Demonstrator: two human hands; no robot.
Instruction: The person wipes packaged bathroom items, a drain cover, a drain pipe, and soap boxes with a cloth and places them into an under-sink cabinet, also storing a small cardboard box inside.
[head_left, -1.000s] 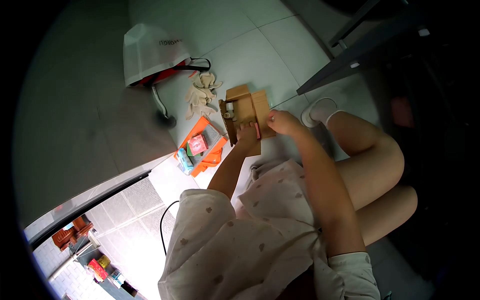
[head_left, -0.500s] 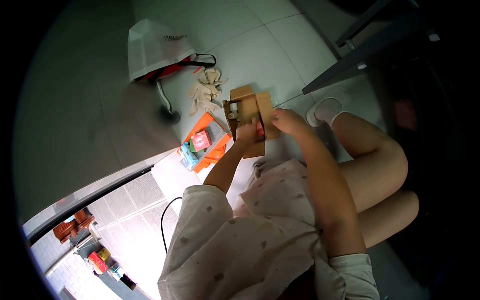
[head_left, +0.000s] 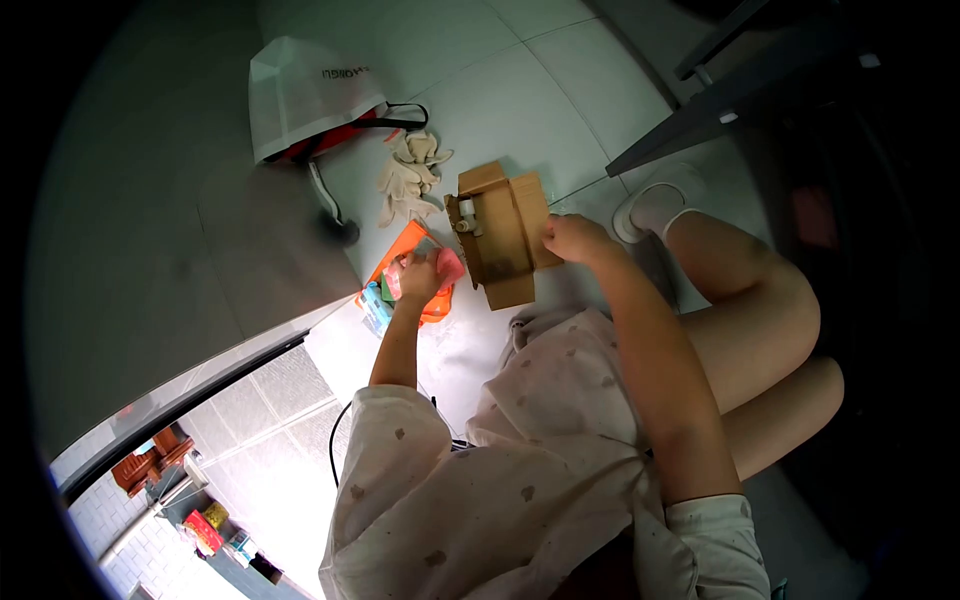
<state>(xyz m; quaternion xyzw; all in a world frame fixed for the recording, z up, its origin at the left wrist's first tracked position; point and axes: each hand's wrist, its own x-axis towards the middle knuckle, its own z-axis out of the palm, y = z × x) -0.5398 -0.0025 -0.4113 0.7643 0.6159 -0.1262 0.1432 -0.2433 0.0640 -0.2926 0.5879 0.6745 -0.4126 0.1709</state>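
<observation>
My left hand (head_left: 416, 276) is closed on a pink item (head_left: 449, 267) above the orange tray (head_left: 401, 249). Beside and beneath that hand lie a blue packet (head_left: 376, 308) and another pink box, partly hidden by the fingers. The open cardboard box (head_left: 508, 234) stands on the floor with small white bottles (head_left: 467, 215) at its left side. At the right flap of this box is my right hand (head_left: 572, 238), its fingers pressed together at the flap's edge.
Cream gloves (head_left: 409, 175) lie above the orange tray. A white bag (head_left: 308, 95) with a black strap is at the upper left, near a grey panel (head_left: 190, 220). A dark frame (head_left: 700, 125) juts in from the right, above my shoe (head_left: 655, 212).
My left hand has come out of the cardboard box with a pink item and moved left over the orange tray. My right hand has stayed by the flap.
</observation>
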